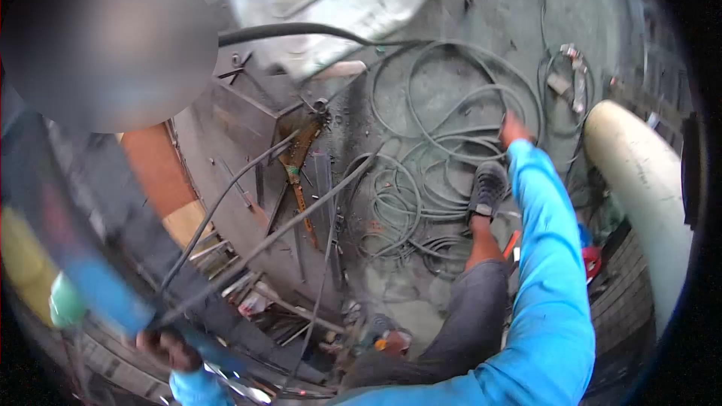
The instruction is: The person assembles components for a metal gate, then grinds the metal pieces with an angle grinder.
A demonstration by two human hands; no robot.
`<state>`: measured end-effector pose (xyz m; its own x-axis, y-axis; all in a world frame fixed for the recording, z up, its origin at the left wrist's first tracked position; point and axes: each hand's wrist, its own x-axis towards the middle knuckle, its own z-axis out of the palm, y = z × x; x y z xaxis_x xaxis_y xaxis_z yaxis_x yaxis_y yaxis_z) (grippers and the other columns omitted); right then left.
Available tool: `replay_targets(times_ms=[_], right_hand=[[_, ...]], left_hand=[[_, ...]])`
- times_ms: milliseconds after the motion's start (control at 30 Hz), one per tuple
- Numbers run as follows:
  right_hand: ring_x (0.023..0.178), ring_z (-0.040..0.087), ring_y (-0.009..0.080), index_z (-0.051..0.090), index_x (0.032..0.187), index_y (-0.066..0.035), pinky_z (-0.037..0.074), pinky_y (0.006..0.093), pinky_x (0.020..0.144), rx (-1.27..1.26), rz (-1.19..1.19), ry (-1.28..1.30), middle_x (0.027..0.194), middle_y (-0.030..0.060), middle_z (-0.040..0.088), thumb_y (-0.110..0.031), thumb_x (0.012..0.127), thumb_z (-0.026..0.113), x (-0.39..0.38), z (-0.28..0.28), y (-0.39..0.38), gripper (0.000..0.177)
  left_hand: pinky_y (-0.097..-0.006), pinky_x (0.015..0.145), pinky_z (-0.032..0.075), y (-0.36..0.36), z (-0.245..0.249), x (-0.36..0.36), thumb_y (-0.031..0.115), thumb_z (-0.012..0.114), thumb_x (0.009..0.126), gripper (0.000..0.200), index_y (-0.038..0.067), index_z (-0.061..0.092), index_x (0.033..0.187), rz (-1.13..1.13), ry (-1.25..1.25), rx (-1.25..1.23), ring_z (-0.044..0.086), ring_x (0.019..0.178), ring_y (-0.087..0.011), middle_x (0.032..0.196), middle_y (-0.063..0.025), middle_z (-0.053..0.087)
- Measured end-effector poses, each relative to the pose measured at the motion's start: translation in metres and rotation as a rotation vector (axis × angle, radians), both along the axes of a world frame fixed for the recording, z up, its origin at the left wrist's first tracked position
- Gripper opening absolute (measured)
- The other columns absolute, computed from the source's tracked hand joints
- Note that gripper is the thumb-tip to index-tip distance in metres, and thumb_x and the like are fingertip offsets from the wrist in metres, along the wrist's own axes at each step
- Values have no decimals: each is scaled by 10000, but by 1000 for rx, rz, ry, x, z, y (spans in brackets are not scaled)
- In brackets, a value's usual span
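My left hand [169, 349], at the lower left, has its fingers curled round a grey cable [271, 239] that runs up toward the floor in the middle. A second dark cable [218, 214] bends down to the same spot. Farther out, my right hand [514, 131] is closed at the edge of a large loose coil of grey cable [436, 135], and a loop of it meets the fingers. Some detail there is too small to make out. More cable loops lie on the floor below, beside my shoe [489, 189].
A rusty yellow-brown metal piece [298, 154] stands left of the coils, beside steel plates and bars. Bent sheet metal [331, 7] lies at the top. A thick pale pipe [639, 158] is at the right. Another person is at the upper left, face blurred.
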<state>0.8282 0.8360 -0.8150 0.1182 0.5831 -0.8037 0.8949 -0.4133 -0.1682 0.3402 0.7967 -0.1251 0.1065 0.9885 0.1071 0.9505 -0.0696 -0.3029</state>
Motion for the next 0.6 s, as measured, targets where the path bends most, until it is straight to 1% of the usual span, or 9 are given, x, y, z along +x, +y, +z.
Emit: replay_targets(times_ms=[133, 200, 267, 300, 333, 367, 467, 500, 600], right_hand=[[1061, 618, 516, 438, 1382, 7, 474, 533, 977, -166, 219, 291, 1129, 345, 639, -315, 933, 550, -72, 117, -106, 564], [1171, 555, 518, 459, 1353, -10, 448, 505, 1016, -49, 232, 629, 1189, 357, 601, -321, 957, 538, -106, 171, -166, 509], [1197, 561, 480, 504, 1372, -98, 470, 487, 1012, -291, 401, 701, 1340, 290, 560, -291, 958, 508, -150, 313, -164, 456], [1187, 569, 455, 532, 1311, -38, 457, 486, 992, 72, 741, 1025, 1241, 296, 609, -348, 960, 555, -150, 210, -238, 469], [1225, 543, 448, 507, 1348, -21, 438, 481, 1026, 116, 963, 974, 1304, 280, 572, -340, 965, 539, -162, 237, -249, 500], [1264, 516, 440, 481, 1385, -4, 418, 477, 1059, 180, 1184, 928, 1368, 264, 534, -331, 969, 523, -175, 267, -258, 531], [1221, 527, 379, 477, 1393, 13, 429, 449, 1025, 165, 1497, 859, 1360, 224, 533, -271, 962, 527, -195, 382, -282, 519], [1181, 546, 353, 487, 1378, 12, 444, 438, 992, 96, 1467, 849, 1325, 212, 551, -245, 956, 537, -201, 443, -285, 497], [1058, 603, 273, 519, 1334, 11, 490, 403, 891, 16, 1358, 854, 1218, 176, 606, -168, 939, 566, -236, 617, -307, 437]], left_hand=[[-471, 1049, 425, 46, -10, 50, 225, 703, 770, 397, 61, 722, 1130, 296, 125, -192, 476, 1267, -396, 1300, -205, 560], [-465, 1062, 415, 50, -12, 44, 178, 664, 824, 343, 95, 729, 1151, 81, -216, -104, 494, 1247, -369, 1265, -138, 598], [-454, 876, 476, 42, -30, 35, 164, 645, 798, 92, 126, 679, 875, -69, -46, -142, 589, 1051, -272, 1068, -106, 650], [-448, 783, 507, 39, -41, 32, 157, 635, 785, 55, 141, 654, 737, -147, 36, -151, 637, 953, -223, 970, -90, 675], [-455, 691, 515, 32, 2, 58, 200, 653, 753, 95, 124, 663, 697, -52, -27, -185, 659, 777, -260, 782, -109, 682], [-475, 647, 516, 26, 13, 76, 256, 674, 713, 170, 99, 653, 651, 137, -444, -42, 665, 729, -315, 715, -136, 673], [-532, 703, 525, -81, 29, 151, 195, 645, 747, 241, 35, 597, 921, -141, -942, 277, 661, 790, -399, 828, -159, 646], [-517, 697, 530, -147, 97, 152, 164, 630, 777, 229, 36, 546, 947, -165, -839, -22, 661, 810, -389, 828, -155, 641], [-485, 700, 518, -325, 157, 114, 119, 618, 827, 103, 65, 553, 887, -375, -1240, 164, 647, 833, -363, 816, -143, 611]])
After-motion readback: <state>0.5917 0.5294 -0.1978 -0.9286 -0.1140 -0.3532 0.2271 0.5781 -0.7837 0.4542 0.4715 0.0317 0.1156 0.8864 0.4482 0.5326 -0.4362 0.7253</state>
